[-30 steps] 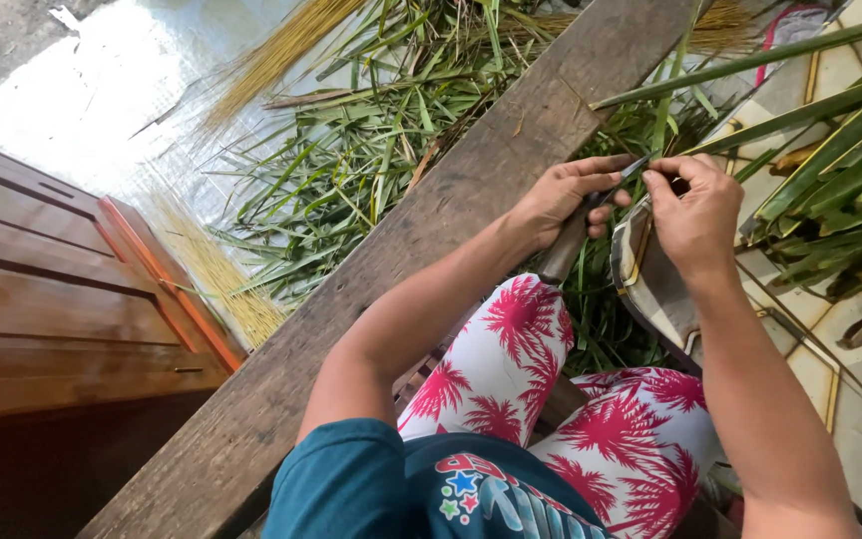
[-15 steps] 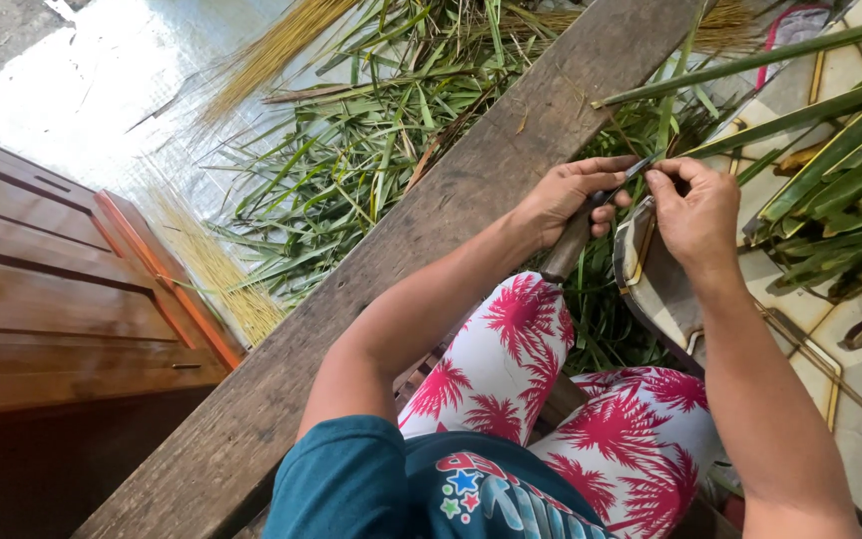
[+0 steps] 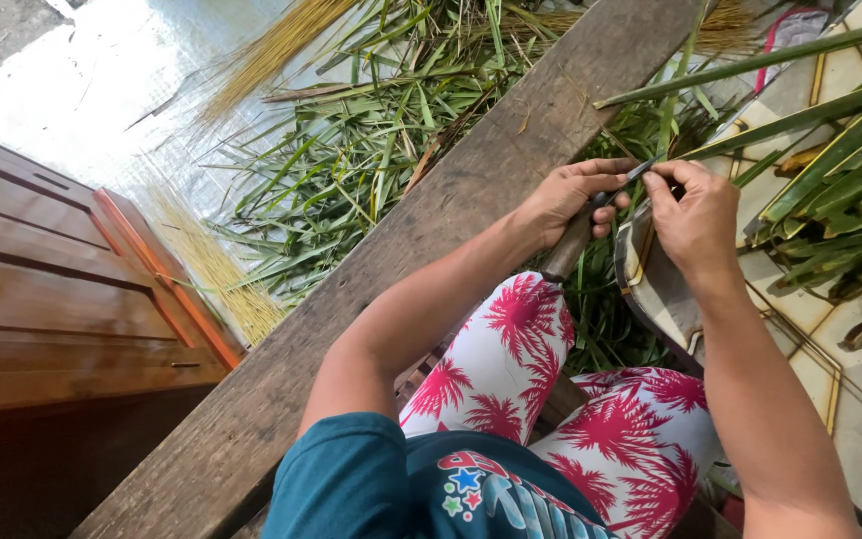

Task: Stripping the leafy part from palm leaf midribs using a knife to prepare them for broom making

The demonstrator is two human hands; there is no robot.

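My left hand (image 3: pixel 569 196) is closed around the wooden handle of a knife (image 3: pixel 573 238), whose thin blade points up to the right. My right hand (image 3: pixel 695 215) pinches a narrow green palm leaf strip (image 3: pixel 666 115) right at the blade's tip. The two hands almost touch above my knees, which wear white trousers with red palm prints (image 3: pixel 511 359). A striped grey cloth (image 3: pixel 655 284) lies under my right wrist.
A broad weathered wooden plank (image 3: pixel 431 230) runs diagonally beside my left arm. Heaps of green palm leaves (image 3: pixel 351 170) and bundles of yellow leaf ribs (image 3: pixel 216 269) cover the floor beyond it. More palm fronds (image 3: pixel 840 190) lie at right on tiles. A brown wooden door (image 3: pixel 42 299) stands left.
Almost nothing has moved; my hands have shifted very slightly while keeping the knife and leaf strip together.
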